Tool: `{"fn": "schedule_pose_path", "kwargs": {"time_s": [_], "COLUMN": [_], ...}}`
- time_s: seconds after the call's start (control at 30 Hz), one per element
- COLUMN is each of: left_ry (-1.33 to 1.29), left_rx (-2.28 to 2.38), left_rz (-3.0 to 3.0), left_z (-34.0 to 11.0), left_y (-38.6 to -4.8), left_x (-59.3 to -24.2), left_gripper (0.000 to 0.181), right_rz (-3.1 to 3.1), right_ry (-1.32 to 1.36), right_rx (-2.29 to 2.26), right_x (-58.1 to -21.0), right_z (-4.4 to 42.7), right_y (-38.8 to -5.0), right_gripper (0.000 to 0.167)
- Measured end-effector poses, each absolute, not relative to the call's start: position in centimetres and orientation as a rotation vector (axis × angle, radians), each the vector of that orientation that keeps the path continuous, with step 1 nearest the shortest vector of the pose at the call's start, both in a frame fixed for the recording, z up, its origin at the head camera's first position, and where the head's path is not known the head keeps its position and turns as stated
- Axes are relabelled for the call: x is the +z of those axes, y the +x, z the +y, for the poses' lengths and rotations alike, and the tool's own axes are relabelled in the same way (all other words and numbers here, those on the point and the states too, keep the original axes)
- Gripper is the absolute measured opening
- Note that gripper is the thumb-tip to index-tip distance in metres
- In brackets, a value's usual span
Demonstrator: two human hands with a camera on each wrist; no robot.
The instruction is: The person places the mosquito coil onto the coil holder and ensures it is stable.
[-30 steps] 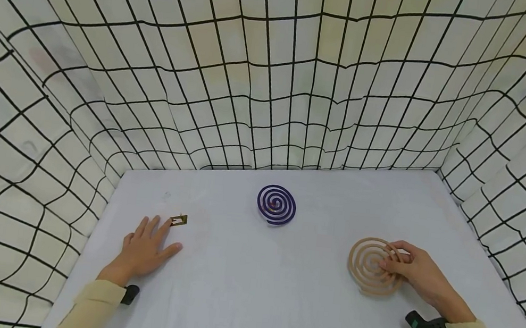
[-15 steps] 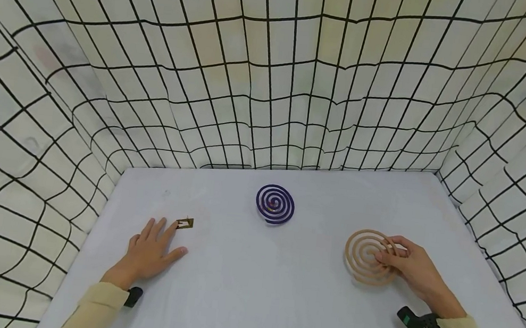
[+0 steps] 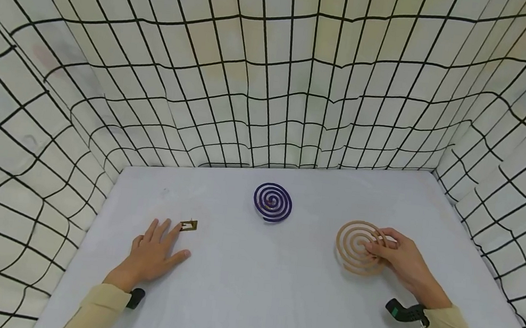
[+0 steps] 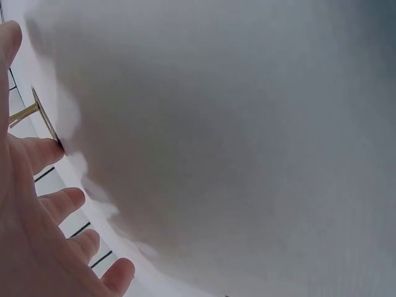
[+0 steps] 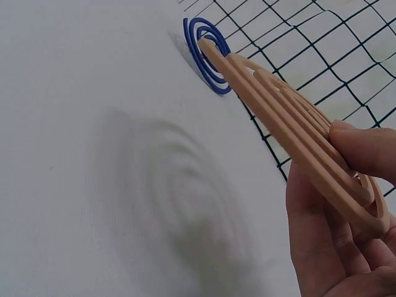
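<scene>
My right hand (image 3: 404, 261) pinches a tan mosquito coil (image 3: 347, 254) by its right side, thumb on top and fingers beneath. In the right wrist view the tan coil (image 5: 291, 130) is tilted above the table, its shadow below. Palm down, my left hand (image 3: 151, 256) has its fingers spread. Its index fingertip touches a small gold metal coil stand (image 3: 193, 225), whose thin prong (image 4: 25, 114) sticks up in the left wrist view. A purple mosquito coil (image 3: 272, 202) sits slightly raised near the back middle; what is under it is mostly hidden.
A white-covered table (image 3: 249, 291) lies beneath both hands. Black netting (image 3: 270, 98) over pale walls rises at the back and both sides. Each wrist wears a dark camera mount, such as the right camera mount (image 3: 403, 311).
My right hand has moved left and away from me with the tan coil. My left hand and the gold stand have shifted slightly right together. The view has drifted a little.
</scene>
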State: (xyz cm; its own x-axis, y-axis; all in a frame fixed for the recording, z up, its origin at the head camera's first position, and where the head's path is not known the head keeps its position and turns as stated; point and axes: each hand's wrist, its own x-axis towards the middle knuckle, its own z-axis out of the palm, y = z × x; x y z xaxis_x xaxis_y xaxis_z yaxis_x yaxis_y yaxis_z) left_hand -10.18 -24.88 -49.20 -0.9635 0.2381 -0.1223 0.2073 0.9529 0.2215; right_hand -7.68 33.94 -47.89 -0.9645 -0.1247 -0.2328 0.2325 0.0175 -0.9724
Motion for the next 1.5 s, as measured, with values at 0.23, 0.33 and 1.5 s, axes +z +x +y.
{"fn": "schedule_pose_path", "kwargs": {"time_s": [0.23,0.33,1.5], "left_ry": [0.362,0.372,0.478], "left_rx": [0.319,0.312,0.278], "left_rz": [2.954,2.957,2.977], "left_z": [-24.0,-23.6,-19.7], "left_y": [-9.9,-9.7,-8.9], "left_x": [-48.9,-48.9,-48.9], "left_gripper": [0.084,0.083,0.083], "right_rz": [2.006,2.002,1.971], "right_ry": [0.099,0.103,0.065], "right_rx": [-2.096,-2.098,-2.147], "right_x": [-47.8,-47.7,-47.6], "right_z": [33.1,32.7,28.7], "right_y": [-8.1,-8.2,-9.8], "right_gripper": [0.043,0.045,0.050]}}
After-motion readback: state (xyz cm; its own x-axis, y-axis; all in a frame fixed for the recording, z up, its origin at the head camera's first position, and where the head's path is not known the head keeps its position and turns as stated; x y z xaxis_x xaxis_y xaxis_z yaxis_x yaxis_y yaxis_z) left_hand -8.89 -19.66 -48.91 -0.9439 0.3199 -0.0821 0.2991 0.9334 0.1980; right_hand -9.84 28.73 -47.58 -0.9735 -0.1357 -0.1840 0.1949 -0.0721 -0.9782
